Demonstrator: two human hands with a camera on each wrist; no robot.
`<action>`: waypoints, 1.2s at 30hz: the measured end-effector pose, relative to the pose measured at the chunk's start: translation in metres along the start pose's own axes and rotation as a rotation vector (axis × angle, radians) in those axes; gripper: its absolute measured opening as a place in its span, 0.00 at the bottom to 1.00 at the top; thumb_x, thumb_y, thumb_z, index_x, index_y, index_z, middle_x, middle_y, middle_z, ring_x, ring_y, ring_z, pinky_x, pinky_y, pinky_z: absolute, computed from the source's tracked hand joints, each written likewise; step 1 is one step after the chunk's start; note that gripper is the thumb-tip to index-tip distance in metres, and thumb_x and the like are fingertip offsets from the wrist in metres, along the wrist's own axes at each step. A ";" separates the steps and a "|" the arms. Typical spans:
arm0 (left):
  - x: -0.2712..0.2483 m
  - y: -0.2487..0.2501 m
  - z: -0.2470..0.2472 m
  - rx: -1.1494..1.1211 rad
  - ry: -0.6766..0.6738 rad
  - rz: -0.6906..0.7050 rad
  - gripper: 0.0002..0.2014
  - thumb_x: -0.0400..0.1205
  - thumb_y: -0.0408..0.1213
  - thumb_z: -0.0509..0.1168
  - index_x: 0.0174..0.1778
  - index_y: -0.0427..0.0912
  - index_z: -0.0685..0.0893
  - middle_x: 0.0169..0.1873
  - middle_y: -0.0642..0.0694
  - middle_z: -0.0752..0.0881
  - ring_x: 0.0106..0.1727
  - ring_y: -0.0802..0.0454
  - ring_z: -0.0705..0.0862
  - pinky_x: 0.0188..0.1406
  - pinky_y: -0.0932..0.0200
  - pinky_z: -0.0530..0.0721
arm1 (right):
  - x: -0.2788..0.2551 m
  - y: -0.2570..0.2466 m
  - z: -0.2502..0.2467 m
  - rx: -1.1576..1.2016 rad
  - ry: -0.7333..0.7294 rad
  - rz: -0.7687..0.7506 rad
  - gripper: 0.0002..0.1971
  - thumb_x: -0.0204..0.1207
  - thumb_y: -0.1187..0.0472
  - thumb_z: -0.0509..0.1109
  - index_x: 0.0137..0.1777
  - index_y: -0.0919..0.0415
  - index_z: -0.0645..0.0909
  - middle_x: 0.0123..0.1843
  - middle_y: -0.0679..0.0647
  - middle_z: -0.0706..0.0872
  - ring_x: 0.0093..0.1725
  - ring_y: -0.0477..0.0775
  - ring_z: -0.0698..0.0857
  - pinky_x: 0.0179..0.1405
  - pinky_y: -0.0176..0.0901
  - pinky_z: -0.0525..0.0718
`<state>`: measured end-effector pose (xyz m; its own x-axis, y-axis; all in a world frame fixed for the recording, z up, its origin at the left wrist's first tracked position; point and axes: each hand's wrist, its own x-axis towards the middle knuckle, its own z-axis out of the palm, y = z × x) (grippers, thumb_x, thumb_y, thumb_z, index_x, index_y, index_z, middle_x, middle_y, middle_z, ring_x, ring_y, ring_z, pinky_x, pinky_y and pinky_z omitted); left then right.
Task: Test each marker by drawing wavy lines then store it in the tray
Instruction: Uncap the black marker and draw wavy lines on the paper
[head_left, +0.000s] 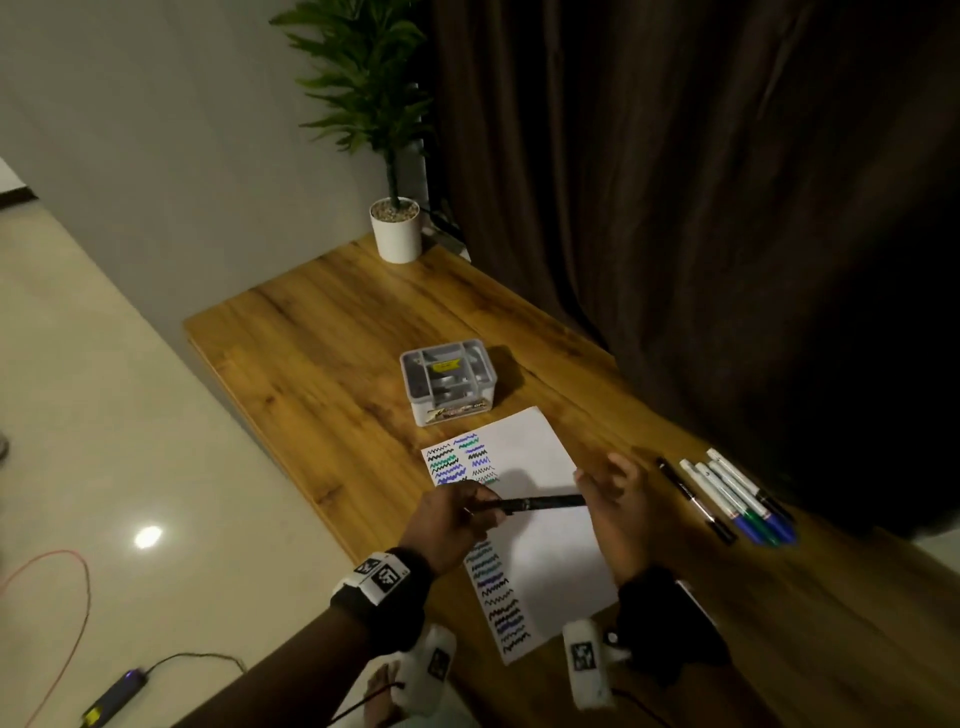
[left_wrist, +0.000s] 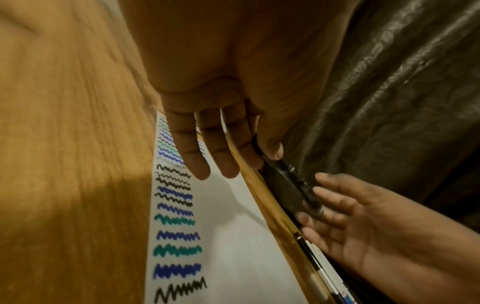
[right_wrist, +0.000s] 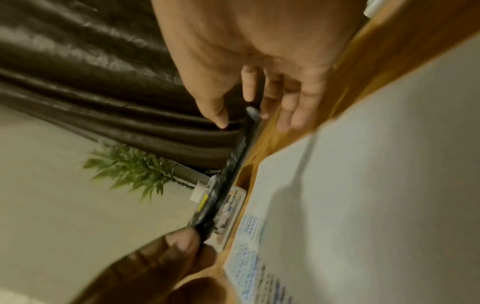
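Left hand (head_left: 457, 519) pinches black marker (head_left: 540, 502) at one end; right hand (head_left: 615, 504) fingers spread, relaxed at other end. Advice: grip cap firmly, pull straight over paper (head_left: 550, 561).

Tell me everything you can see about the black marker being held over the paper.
The black marker is a slim, dark, plastic-looking barrel with pale print along its side, blurred beyond reading. It lies roughly level, held above the white paper without touching it. The left hand pinches one end between thumb and fingers; the right hand meets the other end with fingers mostly straight. Whether it is capped cannot be told.
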<state>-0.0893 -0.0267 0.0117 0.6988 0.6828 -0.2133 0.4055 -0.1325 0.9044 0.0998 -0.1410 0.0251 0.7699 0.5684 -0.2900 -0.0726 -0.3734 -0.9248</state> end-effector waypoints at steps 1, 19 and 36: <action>0.001 -0.001 -0.003 0.049 0.001 0.008 0.04 0.80 0.38 0.74 0.45 0.54 0.90 0.36 0.55 0.91 0.36 0.56 0.88 0.40 0.55 0.89 | 0.005 0.001 -0.002 -0.165 0.051 -0.148 0.30 0.78 0.57 0.77 0.77 0.54 0.70 0.71 0.53 0.79 0.66 0.54 0.81 0.54 0.41 0.84; 0.031 -0.006 -0.023 0.222 -0.204 0.178 0.07 0.78 0.37 0.76 0.49 0.53 0.93 0.43 0.62 0.92 0.46 0.64 0.89 0.46 0.71 0.84 | 0.005 0.027 0.036 -0.658 -0.605 -0.418 0.21 0.82 0.36 0.56 0.52 0.48 0.84 0.47 0.41 0.90 0.47 0.40 0.88 0.54 0.46 0.89; 0.049 -0.060 -0.051 0.458 0.280 0.089 0.15 0.77 0.51 0.67 0.56 0.53 0.90 0.60 0.40 0.85 0.62 0.36 0.80 0.64 0.38 0.80 | 0.022 0.028 0.033 0.006 -0.482 0.007 0.15 0.84 0.67 0.64 0.66 0.49 0.78 0.48 0.72 0.86 0.32 0.60 0.84 0.32 0.53 0.84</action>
<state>-0.1091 0.0516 -0.0340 0.5842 0.8113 0.0198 0.6107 -0.4556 0.6476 0.0936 -0.1149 -0.0150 0.3883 0.8413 -0.3761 -0.0819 -0.3750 -0.9234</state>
